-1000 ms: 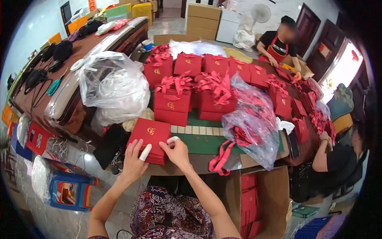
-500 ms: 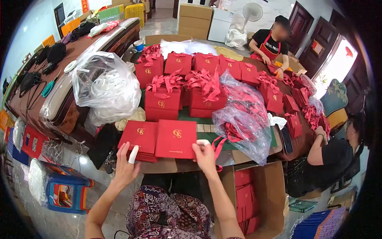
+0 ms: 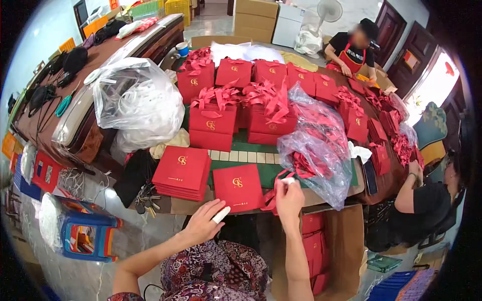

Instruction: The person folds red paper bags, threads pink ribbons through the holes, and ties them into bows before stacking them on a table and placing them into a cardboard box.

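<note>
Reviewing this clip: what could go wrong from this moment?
The flat red bag lies at the table's near edge; the left hand might nudge it off. The right hand reaches red ribbon beside the clear plastic bag, which could snag and drag. The stack of flat bags may slide.

A pale tiled floor [image 3: 211,22] runs to the far end of the room, where stacked cardboard boxes [image 3: 255,15] stand beside a white standing fan [image 3: 329,10]. Dark wooden doors [image 3: 396,45] line the right wall, with bright daylight coming through an opening [image 3: 434,85] next to them. A long dark wooden bench [image 3: 95,85] lies on the left, and a small blue plastic stool [image 3: 85,236] stands on the floor near it.
</note>
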